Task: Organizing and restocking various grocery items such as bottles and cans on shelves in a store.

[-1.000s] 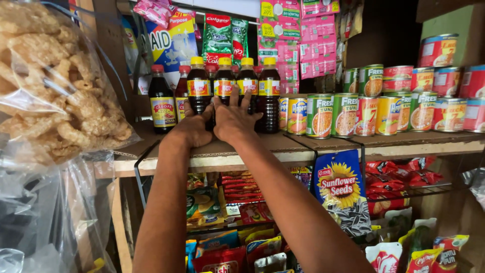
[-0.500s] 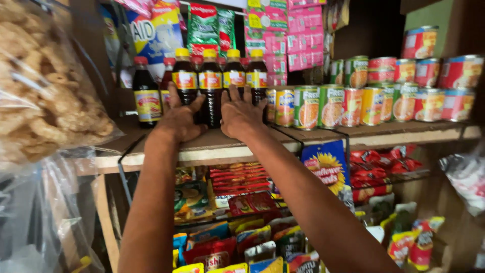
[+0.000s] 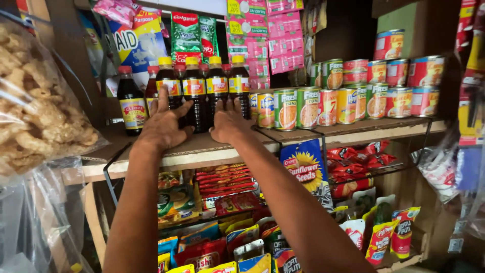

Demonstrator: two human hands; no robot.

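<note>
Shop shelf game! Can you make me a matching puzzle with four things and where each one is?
Things:
1. dark sauce bottles
2. tins
3. bag of fried crackers
4. sunflower seed packet

Places:
a. hanging below the shelf edge
b. far left, in clear plastic
c. right part of the shelf
d. just behind both hands

Pairs: 1-d, 2-c, 3-b, 4-a

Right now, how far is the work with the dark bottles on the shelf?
Done: four yellow-capped bottles stand upright in a close row on the wooden shelf, beside a row of cans. In hand: the left hand and right hand press against the bases of the middle bottles, fingers spread. Left: one red-capped bottle stands apart on the left, not yet joined to the row.
</note>
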